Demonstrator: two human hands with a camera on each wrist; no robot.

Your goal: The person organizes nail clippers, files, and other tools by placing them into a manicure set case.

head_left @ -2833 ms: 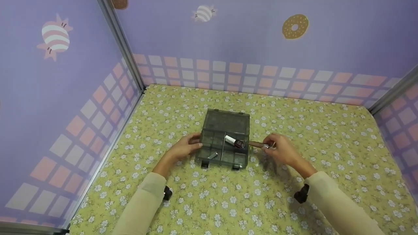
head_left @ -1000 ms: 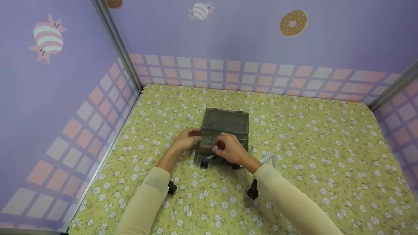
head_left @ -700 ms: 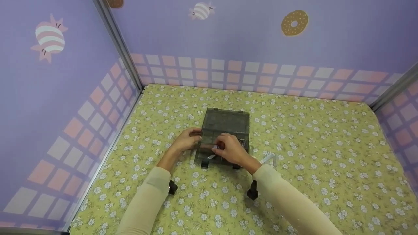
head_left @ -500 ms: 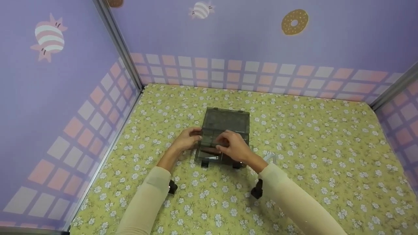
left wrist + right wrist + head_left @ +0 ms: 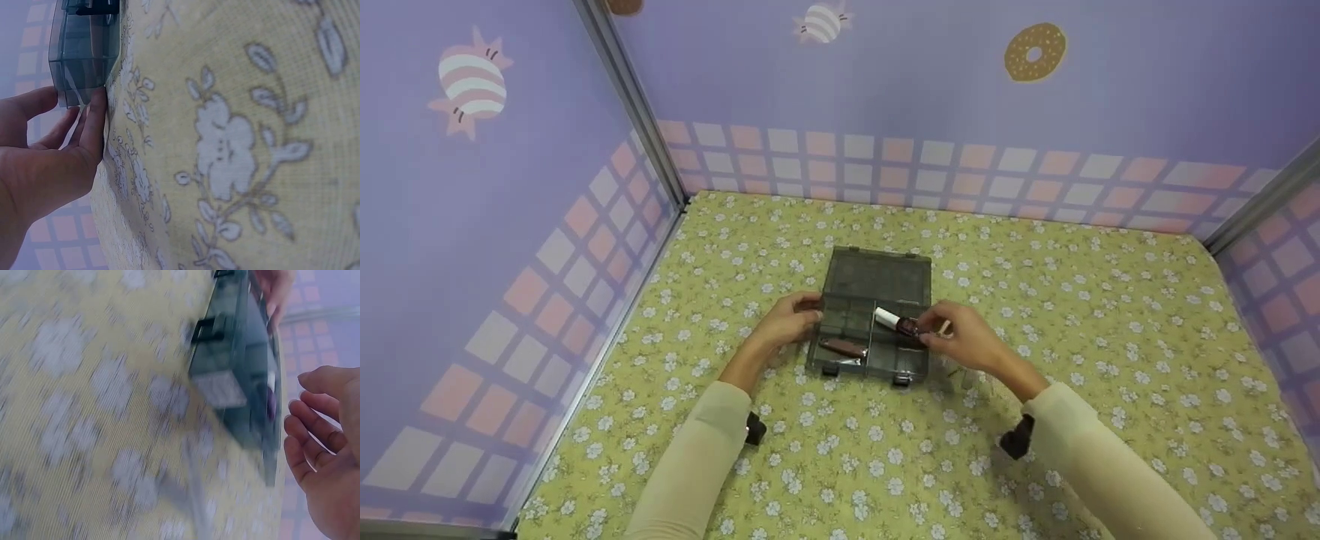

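Observation:
A translucent dark-grey compartment box (image 5: 877,274) lies with its lid laid back. My left hand (image 5: 785,326) grips its left side, thumb and fingers either side of the edge in the left wrist view. Inside, at front left, rests a brown-handled tool with silver ends (image 5: 844,347), maybe a folding knife, beside a small silver piece (image 5: 851,361). A nail polish bottle (image 5: 889,318) with white cap leans in the right section. My right hand (image 5: 964,337) is at the box's right edge, its fingers loosely bent and holding nothing in the right wrist view.
Yellow floral cloth (image 5: 840,457) covers the surface. Purple walls (image 5: 885,90) stand at the back and sides. A blurred pale strip (image 5: 195,492) lies on the cloth near the box in the right wrist view; its kind is unclear.
My right hand brought the brown-handled tool from the right into the front-left compartment, let it go, and moved back right, past the nail polish. The left hand stays at the box.

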